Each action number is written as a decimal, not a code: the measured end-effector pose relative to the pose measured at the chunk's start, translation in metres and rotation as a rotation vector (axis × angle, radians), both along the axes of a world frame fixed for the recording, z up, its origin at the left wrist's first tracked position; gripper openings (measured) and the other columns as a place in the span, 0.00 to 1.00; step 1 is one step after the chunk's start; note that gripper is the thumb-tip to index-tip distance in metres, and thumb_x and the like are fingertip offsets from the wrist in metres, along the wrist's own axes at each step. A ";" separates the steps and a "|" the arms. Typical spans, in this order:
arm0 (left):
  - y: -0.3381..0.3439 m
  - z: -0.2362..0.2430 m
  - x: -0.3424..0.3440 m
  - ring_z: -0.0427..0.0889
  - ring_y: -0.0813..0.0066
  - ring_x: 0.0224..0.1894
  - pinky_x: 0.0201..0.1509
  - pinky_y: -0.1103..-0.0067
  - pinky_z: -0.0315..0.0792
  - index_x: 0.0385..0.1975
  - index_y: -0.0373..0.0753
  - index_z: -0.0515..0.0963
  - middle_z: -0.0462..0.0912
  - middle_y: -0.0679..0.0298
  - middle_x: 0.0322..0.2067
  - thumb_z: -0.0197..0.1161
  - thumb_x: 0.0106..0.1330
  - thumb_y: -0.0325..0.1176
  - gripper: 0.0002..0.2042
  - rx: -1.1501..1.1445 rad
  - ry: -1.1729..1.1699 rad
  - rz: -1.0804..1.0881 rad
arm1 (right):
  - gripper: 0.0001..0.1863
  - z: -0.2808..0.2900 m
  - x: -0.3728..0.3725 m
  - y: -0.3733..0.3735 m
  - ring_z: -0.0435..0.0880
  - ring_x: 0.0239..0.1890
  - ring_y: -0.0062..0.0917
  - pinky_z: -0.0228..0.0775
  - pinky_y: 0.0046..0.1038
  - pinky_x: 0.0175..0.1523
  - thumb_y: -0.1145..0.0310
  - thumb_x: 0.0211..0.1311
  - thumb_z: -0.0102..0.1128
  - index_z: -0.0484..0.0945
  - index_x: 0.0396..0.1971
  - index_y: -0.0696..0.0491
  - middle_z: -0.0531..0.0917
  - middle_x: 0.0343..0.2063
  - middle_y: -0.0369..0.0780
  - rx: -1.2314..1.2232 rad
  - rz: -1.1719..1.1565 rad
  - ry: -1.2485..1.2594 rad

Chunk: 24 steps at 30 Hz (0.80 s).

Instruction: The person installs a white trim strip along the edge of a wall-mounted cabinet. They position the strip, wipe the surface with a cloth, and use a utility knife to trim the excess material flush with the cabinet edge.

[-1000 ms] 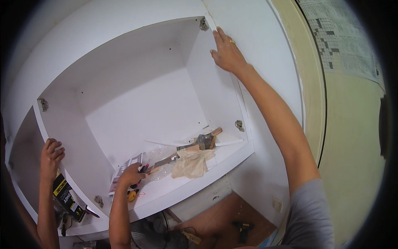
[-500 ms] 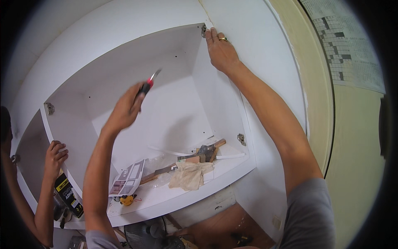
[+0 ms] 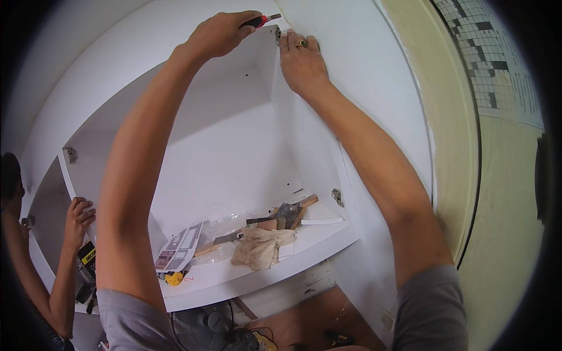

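Note:
My left hand is raised to the cabinet's top right corner, closed around a red-and-black utility knife. Its blade points right and lies close to the front edge, just above a metal hinge. My right hand, with a ring on one finger, rests at the upper end of the white cabinet's right side. Its fingers are bent together over the edge beside the hinge, and the thumb is hidden. A small gap separates the blade tip from these fingers.
On the cabinet floor lie a beige cloth, wood scraps, a printed sheet and a yellow tape measure. A fan stands below. At the left, another person's hand touches the divider near a black-and-yellow can.
My left hand has moved up and right with the knife, from mid-cabinet to the top right corner. My right hand stays at the edge, its fingers slightly more bent.

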<state>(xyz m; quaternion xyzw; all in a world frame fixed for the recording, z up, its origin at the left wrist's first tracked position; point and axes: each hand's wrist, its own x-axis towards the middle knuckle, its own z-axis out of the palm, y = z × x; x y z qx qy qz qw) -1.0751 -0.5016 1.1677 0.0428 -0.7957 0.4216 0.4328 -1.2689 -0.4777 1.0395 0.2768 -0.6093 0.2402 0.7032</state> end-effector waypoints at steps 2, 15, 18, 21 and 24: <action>0.007 0.005 -0.008 0.88 0.55 0.46 0.50 0.62 0.79 0.69 0.51 0.76 0.90 0.57 0.48 0.60 0.79 0.43 0.21 -0.024 0.014 0.061 | 0.31 0.000 -0.002 -0.002 0.71 0.71 0.36 0.56 0.38 0.74 0.70 0.71 0.55 0.67 0.71 0.67 0.73 0.71 0.54 -0.006 -0.028 0.009; -0.014 0.020 -0.027 0.88 0.55 0.48 0.54 0.62 0.79 0.68 0.50 0.77 0.90 0.54 0.48 0.58 0.80 0.44 0.20 -0.031 -0.015 0.036 | 0.31 0.005 -0.003 -0.001 0.68 0.74 0.34 0.53 0.38 0.75 0.71 0.73 0.50 0.65 0.73 0.66 0.72 0.72 0.53 0.039 -0.040 -0.008; -0.002 0.015 -0.027 0.88 0.54 0.46 0.52 0.61 0.79 0.68 0.51 0.77 0.90 0.54 0.46 0.57 0.80 0.43 0.20 -0.051 -0.042 0.080 | 0.31 0.002 -0.004 0.000 0.68 0.74 0.34 0.53 0.38 0.75 0.71 0.73 0.49 0.64 0.74 0.65 0.72 0.72 0.53 0.041 -0.071 0.014; -0.004 0.015 -0.029 0.88 0.54 0.45 0.51 0.61 0.80 0.68 0.53 0.77 0.90 0.55 0.45 0.57 0.80 0.42 0.19 -0.102 -0.041 0.119 | 0.31 0.001 -0.003 0.000 0.68 0.74 0.34 0.53 0.38 0.76 0.71 0.74 0.48 0.64 0.74 0.65 0.71 0.72 0.53 0.041 -0.097 0.015; -0.005 0.016 -0.032 0.88 0.55 0.45 0.50 0.60 0.80 0.67 0.53 0.77 0.90 0.55 0.45 0.57 0.79 0.42 0.19 -0.125 -0.039 0.137 | 0.31 0.000 -0.004 0.000 0.67 0.74 0.34 0.53 0.38 0.76 0.71 0.74 0.48 0.64 0.74 0.65 0.71 0.73 0.53 0.053 -0.098 -0.003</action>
